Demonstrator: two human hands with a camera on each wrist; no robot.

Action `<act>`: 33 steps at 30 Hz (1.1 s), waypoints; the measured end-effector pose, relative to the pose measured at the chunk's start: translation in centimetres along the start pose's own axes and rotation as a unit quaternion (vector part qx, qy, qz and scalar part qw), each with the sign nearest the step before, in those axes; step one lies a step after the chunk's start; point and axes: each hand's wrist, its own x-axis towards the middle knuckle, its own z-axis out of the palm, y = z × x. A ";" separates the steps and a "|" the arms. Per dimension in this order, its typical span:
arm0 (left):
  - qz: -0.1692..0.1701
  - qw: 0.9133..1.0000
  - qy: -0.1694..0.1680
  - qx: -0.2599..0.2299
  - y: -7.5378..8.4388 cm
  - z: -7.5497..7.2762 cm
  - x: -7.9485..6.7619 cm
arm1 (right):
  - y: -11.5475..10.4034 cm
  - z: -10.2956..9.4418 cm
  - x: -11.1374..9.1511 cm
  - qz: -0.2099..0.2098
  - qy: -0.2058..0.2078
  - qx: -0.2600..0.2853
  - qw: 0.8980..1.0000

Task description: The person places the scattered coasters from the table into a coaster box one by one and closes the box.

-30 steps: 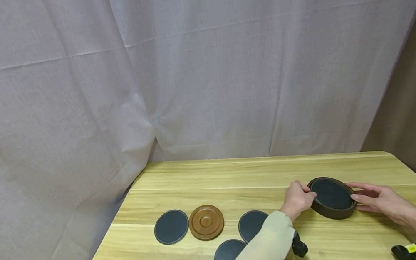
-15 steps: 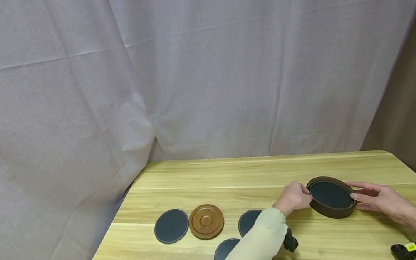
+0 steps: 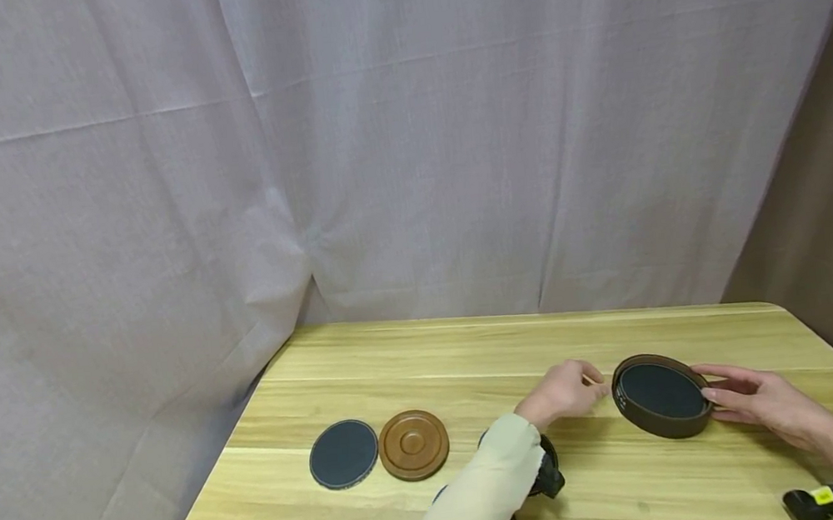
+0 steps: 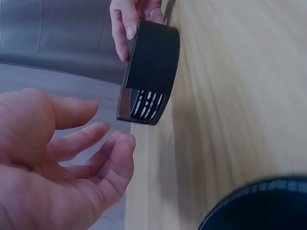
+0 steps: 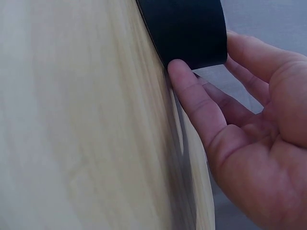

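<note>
The right hand (image 3: 773, 408) grips the dark brown round holder (image 3: 669, 426) from the side facing the worktop's right edge, its fingers clamped on the wall with the thumb at the rim. The holder is over the right part of the worktop (image 3: 486, 354), nearer the far right corner than the left edge; whether its base fully touches the wood is hard to tell from these angles. A dark disc (image 3: 661, 391) lies inside it, and through a gap in its wall the left wrist view shows several stacked edges (image 4: 148, 104) with pale lines.

The left hand (image 3: 563, 390) is just beside the holder, on its left, holding nothing; its fingers are loosely bent and the thumb stands apart.

Toward the worktop's left edge lies a dark coaster (image 3: 344, 454), right next to a brown wooden disc (image 3: 413, 444) with raised rings. Two other dark rounds show only in part beneath the left sleeve (image 3: 477, 497), toward the near edge. A grey curtain (image 3: 408, 169) hangs behind the far edge.
</note>
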 end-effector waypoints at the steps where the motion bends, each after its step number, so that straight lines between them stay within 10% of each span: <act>1: 0.002 1.000 -0.004 0.002 -0.1 -0.2 -0.1 | 0.0 0.0 0.0 0.001 0.000 0.001 1.000; 13: 0.055 0.994 -0.025 0.095 -1.5 -2.7 -1.0 | -0.1 0.1 -0.1 0.001 0.004 0.005 1.000; 33: 0.129 0.959 -0.047 0.250 -3.7 -4.2 -3.4 | 0.1 -0.1 -0.1 -0.011 0.001 0.001 1.000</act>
